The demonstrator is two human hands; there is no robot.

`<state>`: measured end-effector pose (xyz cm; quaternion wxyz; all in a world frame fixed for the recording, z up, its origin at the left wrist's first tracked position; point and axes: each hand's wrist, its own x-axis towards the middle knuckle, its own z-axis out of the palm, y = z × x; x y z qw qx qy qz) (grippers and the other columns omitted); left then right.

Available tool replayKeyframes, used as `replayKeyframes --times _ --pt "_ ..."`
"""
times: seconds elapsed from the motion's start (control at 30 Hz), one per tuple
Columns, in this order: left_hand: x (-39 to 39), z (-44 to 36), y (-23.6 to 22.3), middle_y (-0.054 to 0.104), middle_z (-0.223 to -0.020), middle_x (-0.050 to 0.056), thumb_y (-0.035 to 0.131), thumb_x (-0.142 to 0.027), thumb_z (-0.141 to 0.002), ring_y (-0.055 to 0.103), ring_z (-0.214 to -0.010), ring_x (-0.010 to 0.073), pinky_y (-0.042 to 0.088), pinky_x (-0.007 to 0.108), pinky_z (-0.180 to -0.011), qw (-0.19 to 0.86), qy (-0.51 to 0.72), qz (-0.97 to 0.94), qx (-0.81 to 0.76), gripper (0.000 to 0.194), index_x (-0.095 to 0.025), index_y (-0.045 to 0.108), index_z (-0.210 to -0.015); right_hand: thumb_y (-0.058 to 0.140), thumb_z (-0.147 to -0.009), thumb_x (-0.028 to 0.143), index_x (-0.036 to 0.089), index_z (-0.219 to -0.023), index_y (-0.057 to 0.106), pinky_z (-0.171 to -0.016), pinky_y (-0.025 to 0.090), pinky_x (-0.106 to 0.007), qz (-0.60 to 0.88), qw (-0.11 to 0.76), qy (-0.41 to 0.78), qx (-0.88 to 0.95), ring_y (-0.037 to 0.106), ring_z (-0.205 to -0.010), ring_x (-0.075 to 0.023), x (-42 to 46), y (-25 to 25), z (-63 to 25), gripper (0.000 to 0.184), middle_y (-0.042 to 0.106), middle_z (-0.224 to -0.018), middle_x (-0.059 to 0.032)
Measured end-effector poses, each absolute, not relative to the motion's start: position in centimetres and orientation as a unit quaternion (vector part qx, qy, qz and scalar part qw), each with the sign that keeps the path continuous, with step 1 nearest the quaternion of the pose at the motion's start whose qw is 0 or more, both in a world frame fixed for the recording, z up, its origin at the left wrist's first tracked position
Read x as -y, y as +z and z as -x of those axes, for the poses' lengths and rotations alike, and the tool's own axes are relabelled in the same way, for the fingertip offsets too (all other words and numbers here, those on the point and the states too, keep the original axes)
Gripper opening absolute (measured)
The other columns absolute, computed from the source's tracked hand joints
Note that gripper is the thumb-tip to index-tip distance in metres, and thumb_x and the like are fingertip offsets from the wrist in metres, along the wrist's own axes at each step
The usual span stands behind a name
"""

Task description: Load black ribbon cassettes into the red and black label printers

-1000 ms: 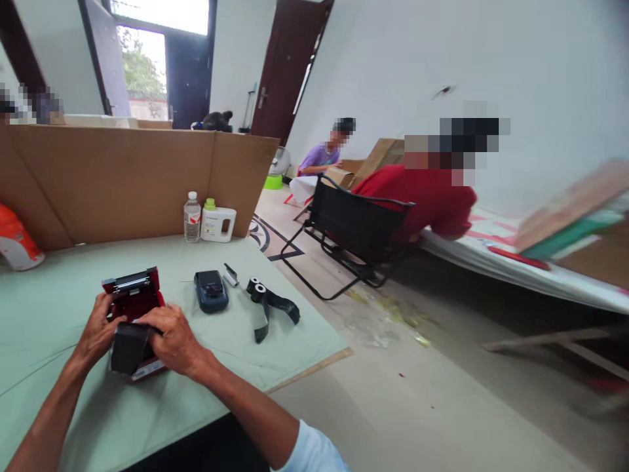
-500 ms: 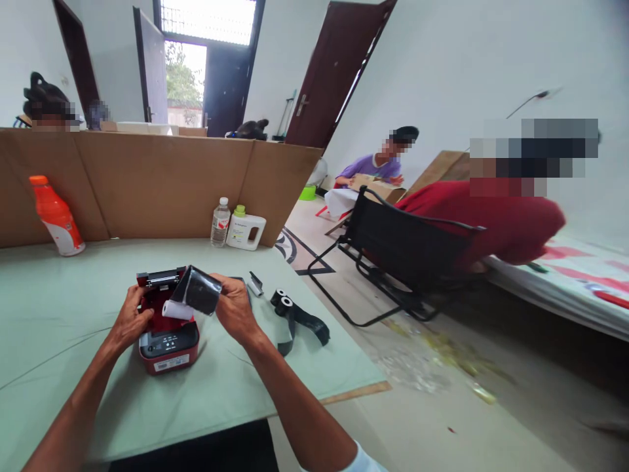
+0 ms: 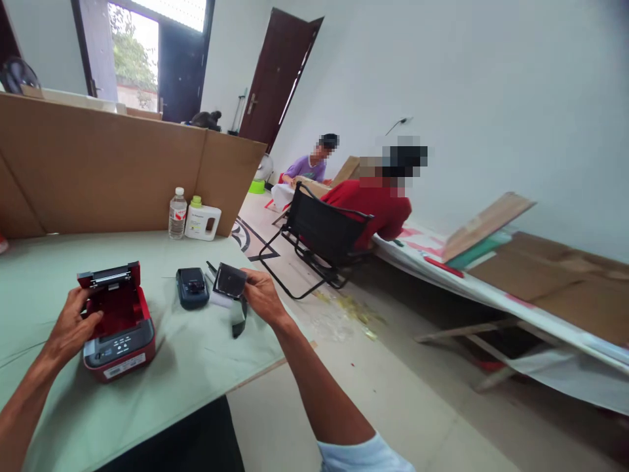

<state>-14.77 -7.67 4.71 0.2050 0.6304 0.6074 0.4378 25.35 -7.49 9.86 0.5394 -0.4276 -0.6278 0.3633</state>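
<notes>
1. Clearly, the left hand (image 3: 73,324) was clamped on the left wall of the red device (image 3: 118,344), its thumb over the edge into the red inside and its other fingers outside.
2. The red device sat on the pale green cloth (image 3: 191,357) near the left of the view, its lid (image 3: 109,275) raised at the far end, its dark button panel and white label (image 3: 126,366) on the near side.
3. The right hand (image 3: 265,298) had its thumb and fingers together on the edge of a black sheet (image 3: 230,280), held well apart from the red device, to its right.
4. Just below the sheet showed a blurred whitish shape (image 3: 220,299) and a dark strip (image 3: 239,321); whether the strip was joined to the sheet, I could not tell.
5. Between the hands, a dark blue device (image 3: 192,288) rested on the cloth.
6. Farther back, a clear bottle (image 3: 177,215) stood just beside a white jug (image 3: 203,219), before a cardboard partition (image 3: 108,170).
7. Beyond the cloth, a person in red (image 3: 366,203) sat in a black chair (image 3: 324,223).
</notes>
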Motion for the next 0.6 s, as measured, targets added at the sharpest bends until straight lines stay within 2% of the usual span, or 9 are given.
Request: replayKeyframes --times 0.17,0.37,0.5,0.6 --pt "7.6 15.1 4.5 0.061 -0.120 0.007 0.061 -0.046 -0.068 0.062 -0.111 0.0361 0.057 0.050 -0.095 0.188 0.439 -0.644 -0.598 0.051 -0.024 0.067 -0.114 0.066 -0.083 0.048 0.016 -0.070 0.072 -0.056 0.040 -0.023 0.478 0.507 0.338 0.633 0.049 -0.060 -0.0123 6.3 7.4 -27.2 0.035 0.060 -0.063 0.0010" --pt "7.6 14.7 5.7 0.062 -0.120 0.009 0.062 -0.047 -0.067 0.065 -0.110 0.0375 0.055 0.056 -0.099 0.182 0.417 -0.646 -0.614 0.053 -0.021 0.067 -0.114 0.066 -0.082 0.049 0.017 -0.063 0.068 -0.051 0.036 -0.022 0.471 0.518 0.358 0.618 0.043 -0.053 -0.0098 5.5 6.9 -27.7 0.037 0.053 -0.057 0.0037" --pt "8.5 15.4 6.5 0.060 -0.131 0.011 0.065 -0.054 -0.071 0.065 -0.111 0.0375 0.063 0.049 -0.081 0.208 0.389 -0.650 -0.619 0.052 -0.023 0.070 -0.112 0.073 -0.080 0.053 0.017 -0.063 0.067 -0.050 0.037 -0.021 0.462 0.540 0.372 0.596 0.044 -0.052 -0.0091 5.5 7.9 -28.4 0.041 0.052 -0.056 0.0040" --pt "10.3 15.6 8.2 0.056 -0.139 0.007 0.068 -0.056 -0.071 0.061 -0.115 0.0408 0.062 0.049 -0.075 0.147 0.371 -0.661 -0.636 0.044 -0.027 0.071 -0.104 0.079 -0.075 0.057 0.017 -0.062 0.068 -0.050 0.043 -0.021 0.451 0.565 0.376 0.580 0.048 -0.054 -0.0095 5.2 9.2 -29.4 0.044 0.055 -0.058 0.0033"
